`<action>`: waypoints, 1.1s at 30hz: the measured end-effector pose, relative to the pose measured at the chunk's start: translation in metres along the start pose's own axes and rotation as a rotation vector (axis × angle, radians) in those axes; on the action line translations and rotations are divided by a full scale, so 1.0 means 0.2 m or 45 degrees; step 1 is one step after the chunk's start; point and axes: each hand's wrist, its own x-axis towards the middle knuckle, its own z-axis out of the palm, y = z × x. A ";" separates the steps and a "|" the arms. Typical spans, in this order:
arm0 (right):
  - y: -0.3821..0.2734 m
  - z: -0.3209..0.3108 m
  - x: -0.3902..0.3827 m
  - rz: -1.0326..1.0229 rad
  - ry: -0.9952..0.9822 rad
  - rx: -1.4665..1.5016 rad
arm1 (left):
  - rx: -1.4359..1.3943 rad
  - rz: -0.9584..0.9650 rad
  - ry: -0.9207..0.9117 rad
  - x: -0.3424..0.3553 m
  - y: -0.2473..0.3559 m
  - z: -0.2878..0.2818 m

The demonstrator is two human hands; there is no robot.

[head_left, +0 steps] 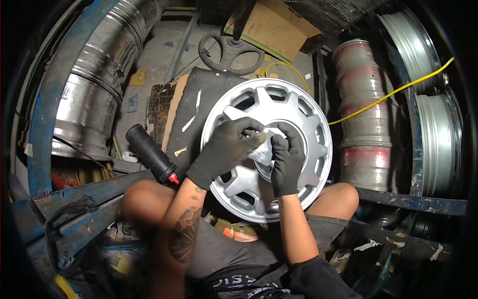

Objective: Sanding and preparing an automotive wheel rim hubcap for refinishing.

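The fingers [248, 123] of the left hand [224, 144] bend around a white, crumpled piece [261, 153] and pinch it. The fingers of the right hand [287, 164] are curled and pinch the same piece from the other side. It is a bit blurry, so I cannot tell if it is cloth, paper or plastic. Both hands wear dark gloves.

The white piece is over the middle of a big silver wheel [314, 112]. The wheel is round, with holes all around near its edge. It is in front of the person, between two bent knees.

Near the left knee [144, 199] is a black bottle [151, 153] with a red tip. A dark mat [191, 114] peeks out past the wheel's left side. Farther up are a dark steering wheel [216, 61] and a brown cardboard box [274, 35]. A yellow hose [388, 96] runs across on the right, over a pile of silver and red rims [362, 119]. More shiny rims [89, 109] are on the left, by a blue metal frame [41, 164].
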 end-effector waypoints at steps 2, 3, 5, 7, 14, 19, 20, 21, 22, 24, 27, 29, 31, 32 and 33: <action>0.01 0.02 0.00 0.024 -0.054 0.106 | -0.167 -0.223 -0.064 -0.02 0.02 -0.03; 0.00 0.05 0.00 0.026 -0.070 0.113 | -0.404 -0.168 -0.017 -0.02 -0.05 -0.01; -0.01 0.11 -0.03 0.203 -0.108 0.484 | -0.764 -0.159 0.064 0.00 -0.12 0.02; 0.12 0.02 -0.01 0.003 -0.123 0.047 | -0.644 -0.107 0.103 0.01 -0.08 0.01; 0.08 -0.03 0.26 -1.068 -0.714 -1.090 | 0.426 -0.158 1.041 0.01 -0.35 -0.26; 0.03 -0.14 0.37 -1.278 -1.243 -1.585 | 0.798 -0.390 0.685 0.06 -0.37 -0.04; 0.01 -0.12 0.39 -1.260 -1.311 -1.599 | 0.806 -0.404 0.625 0.06 -0.38 -0.07; 0.03 -0.10 0.38 -1.285 -1.299 -1.557 | 0.808 -0.417 0.634 0.04 -0.40 -0.07; 0.04 -0.08 0.37 -1.308 -1.285 -1.516 | 0.857 -0.335 0.773 0.03 -0.43 -0.06; 0.03 -0.09 0.35 -1.304 -1.221 -1.530 | 0.886 -0.226 0.904 0.05 -0.44 -0.06; -0.01 -0.14 0.27 -1.266 -1.061 -1.572 | 0.772 -0.071 0.983 0.09 -0.36 0.01; -0.09 -0.19 0.21 -1.183 -0.929 -1.619 | 0.748 -0.081 0.865 0.11 -0.26 0.03; -0.10 -0.18 0.17 -1.134 -0.862 -1.624 | 0.599 -0.218 0.706 0.10 -0.19 0.01; -0.10 -0.17 0.13 -1.091 -0.813 -1.607 | 0.732 -0.081 0.793 0.08 -0.18 0.01; -0.08 -0.16 0.11 -1.066 -0.779 -1.583 | 0.865 0.060 0.878 0.06 -0.16 0.00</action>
